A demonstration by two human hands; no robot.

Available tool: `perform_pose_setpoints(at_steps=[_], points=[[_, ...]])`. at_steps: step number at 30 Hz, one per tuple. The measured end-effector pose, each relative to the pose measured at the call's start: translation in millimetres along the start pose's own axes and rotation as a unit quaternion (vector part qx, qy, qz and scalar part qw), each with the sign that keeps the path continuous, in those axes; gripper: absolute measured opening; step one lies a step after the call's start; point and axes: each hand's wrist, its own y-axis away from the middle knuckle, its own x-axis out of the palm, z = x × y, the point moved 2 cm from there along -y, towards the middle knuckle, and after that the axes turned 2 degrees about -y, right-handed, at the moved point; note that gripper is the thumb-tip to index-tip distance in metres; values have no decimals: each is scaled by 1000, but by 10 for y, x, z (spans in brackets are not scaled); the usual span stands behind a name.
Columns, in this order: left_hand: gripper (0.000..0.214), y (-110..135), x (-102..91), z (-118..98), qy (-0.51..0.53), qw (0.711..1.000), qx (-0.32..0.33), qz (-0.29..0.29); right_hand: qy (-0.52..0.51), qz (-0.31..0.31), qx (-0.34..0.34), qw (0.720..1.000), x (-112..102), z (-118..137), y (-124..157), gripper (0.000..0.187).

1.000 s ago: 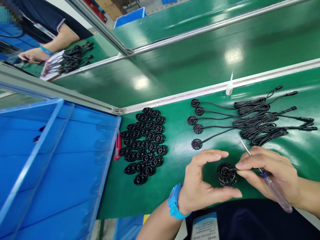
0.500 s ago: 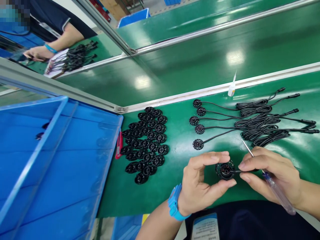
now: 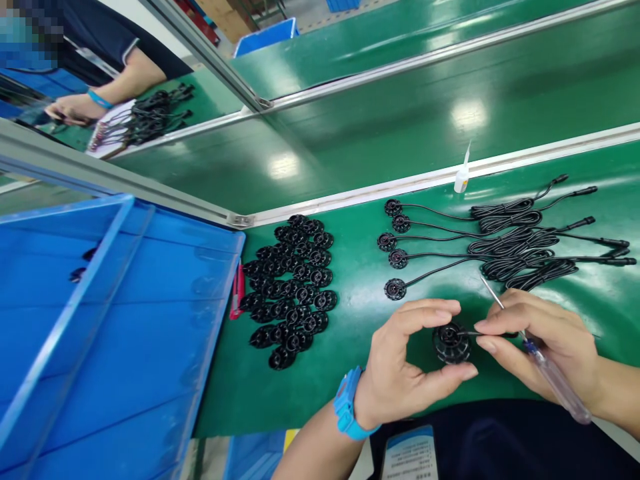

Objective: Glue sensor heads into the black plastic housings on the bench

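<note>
Between the thumb and forefinger of my left hand (image 3: 403, 363) is a round black plastic part (image 3: 451, 345), its open ringed side tilted up toward me. A thin black cable (image 3: 467, 333) runs from its middle to my right hand (image 3: 550, 340), whose thumb and forefinger pinch it. That same hand also holds a screwdriver (image 3: 557, 383) with a clear handle; its shaft points up and left, away from the part. Beyond my hands lie several coiled black cables (image 3: 515, 243), each ending in a similar round part (image 3: 395, 289).
Many loose round black parts (image 3: 295, 287) are clustered on the green table (image 3: 350, 373). A red-handled tool (image 3: 238, 293) lies beside the blue bin (image 3: 150, 347). A small white dropper bottle (image 3: 462, 179) stands by the metal rail. Behind the partition, a co-worker's hand (image 3: 73, 109) is near more cables.
The round black part has tipped in my left fingers, so more of its near outer side shows. Both hands stay in almost the same place.
</note>
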Motion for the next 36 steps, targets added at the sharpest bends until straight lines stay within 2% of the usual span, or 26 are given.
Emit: perform_pose_setpoints(at_steps=[2, 9, 18, 27, 31, 36], points=[[63, -12, -5, 0, -15, 1000, -8, 18, 5, -2, 11, 1000, -5, -13, -11, 6], [38, -107, -61, -60, -59, 996, -42, 50, 14, 14, 20, 1000, 22, -45, -26, 3], [34, -114, -32, -28, -32, 995, -77, 49, 6, 23, 21, 1000, 57, -65, 0, 2], [31, -106, -25, -44, -39, 996, -79, 34, -7, 19, 30, 999, 114, -74, 35, 2], [31, -95, -22, -46, -46, 996, -76, 32, -8, 18, 14, 1000, 77, -73, 46, 9], [30, -102, -23, -34, -58, 995, -75, 24, -9, -9, -73, 997, -19, 20, 123, 40]])
